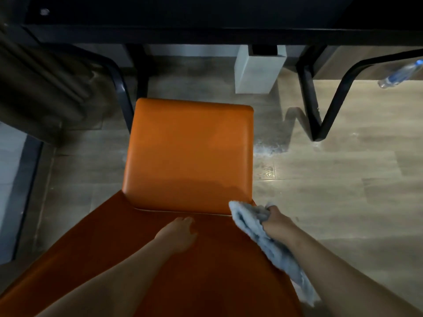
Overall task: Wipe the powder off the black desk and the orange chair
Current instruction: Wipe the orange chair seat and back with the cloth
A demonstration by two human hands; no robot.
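**Backrest braced, cloth at the seat corner**

Nearest me, my left hand lies flat on the backrest of the orange chair, fingers relaxed and holding nothing. My right hand is off to its right, clenched on a pale blue cloth. The bunched end of the cloth touches the seat at its near right corner, and the rest trails back along my forearm.

The seat ahead of both hands looks clean from here, though the light is poor. I judge the seam where seat meets backrest to be the part in hand.

To do it well, I would:
- press down with the left hand so the chair does not shift;
- draw the cloth along the seam toward that hand in short, overlapping strokes;
- gather the loose tail first, so it drags nothing back;
- fold the powder into the cloth, not flick it off the edge.

White powder already lies on the floor beyond the right hand. The black desk sits far ahead of both hands, too dark for me to tell whether it needs another pass.
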